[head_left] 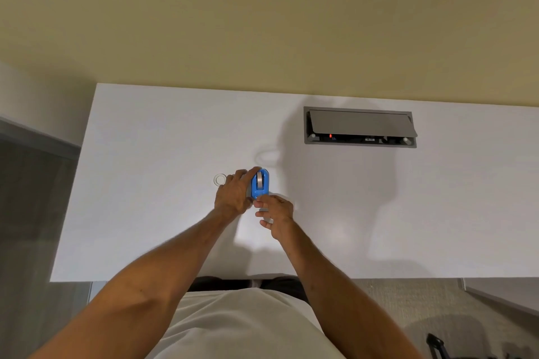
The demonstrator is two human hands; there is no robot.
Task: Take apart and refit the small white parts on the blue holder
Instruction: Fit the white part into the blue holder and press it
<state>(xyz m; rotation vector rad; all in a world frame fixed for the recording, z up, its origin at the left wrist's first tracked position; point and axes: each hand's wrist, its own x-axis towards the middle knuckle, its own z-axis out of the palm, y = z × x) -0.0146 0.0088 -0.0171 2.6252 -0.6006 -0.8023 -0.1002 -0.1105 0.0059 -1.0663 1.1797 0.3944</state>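
1. Head view: the blue holder (260, 185) sits on the white desk (163, 131), about mid-desk, with a grey roll standing upright in its slot.
2. The left hand (233, 194) wraps the holder's left side, fingers over the far end, gripping it steady.
3. The right hand (275, 211) pinches at the holder's near end; whether it has a small part between the fingertips, I cannot tell.
4. A small clear ring (219, 179) lies loose, just left of the left hand.
5. My read: light, stiff plastic, likely slick, so brace the body and pull parts with the fingertips.
6. Plenty of bare desk all around; the near edge and the open cable hatch (360, 128) are well apart from the work.
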